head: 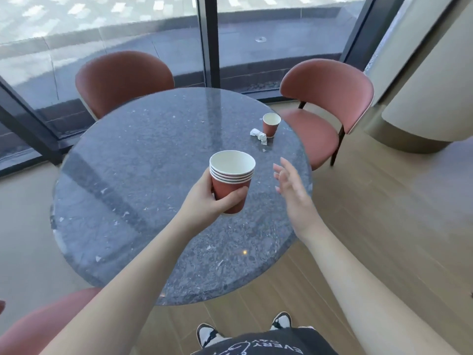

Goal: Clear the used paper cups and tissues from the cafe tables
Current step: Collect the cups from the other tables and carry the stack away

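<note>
A: From the head camera, why does the left hand (pixel 212 198) wrap round that stack of cups (pixel 231 179)?

B: So it carries them all together. The right hand (pixel 290 190) is loose and holds nothing.

A: What's left?

B: One cup (pixel 270 124) and a crumpled tissue (pixel 259 135), touching, at the table's (pixel 128 162) far right edge.

The round tabletop (pixel 133 160) lies bare from nine o'clock round to twelve, wide room there for a reach. Towards two o'clock a single cup (pixel 270 124) stands near the rim with a crumpled tissue (pixel 259 135) just beside it at its eight o'clock. Chairs crowd the rim at eleven (pixel 120 80) and two (pixel 325 108)
</note>
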A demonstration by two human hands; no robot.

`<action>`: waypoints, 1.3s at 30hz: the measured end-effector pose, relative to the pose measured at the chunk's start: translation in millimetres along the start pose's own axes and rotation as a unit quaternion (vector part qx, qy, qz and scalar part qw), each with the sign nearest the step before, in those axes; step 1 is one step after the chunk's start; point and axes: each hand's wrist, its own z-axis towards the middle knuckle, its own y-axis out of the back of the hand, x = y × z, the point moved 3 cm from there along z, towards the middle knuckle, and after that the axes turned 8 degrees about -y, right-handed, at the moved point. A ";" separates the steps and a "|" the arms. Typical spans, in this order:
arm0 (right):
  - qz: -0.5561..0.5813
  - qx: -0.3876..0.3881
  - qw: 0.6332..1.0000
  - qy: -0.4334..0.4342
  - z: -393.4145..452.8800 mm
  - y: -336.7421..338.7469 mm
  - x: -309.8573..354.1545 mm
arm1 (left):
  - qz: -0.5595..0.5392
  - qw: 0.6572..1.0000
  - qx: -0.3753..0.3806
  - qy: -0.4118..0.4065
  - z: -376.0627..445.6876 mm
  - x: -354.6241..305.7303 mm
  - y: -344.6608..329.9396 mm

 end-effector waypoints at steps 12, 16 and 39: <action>0.015 -0.024 1.000 0.001 2.7 159.9 -18.0 | -0.023 0.999 0.024 0.020 55.4 -15.8 -149.9; 0.022 -0.022 1.000 0.003 15.9 193.4 -26.5 | -0.019 0.999 0.029 0.028 70.5 -13.5 -182.4; -0.050 0.046 0.997 -0.023 222.5 233.5 -13.7 | -0.016 0.999 -0.018 0.047 245.3 27.3 -206.2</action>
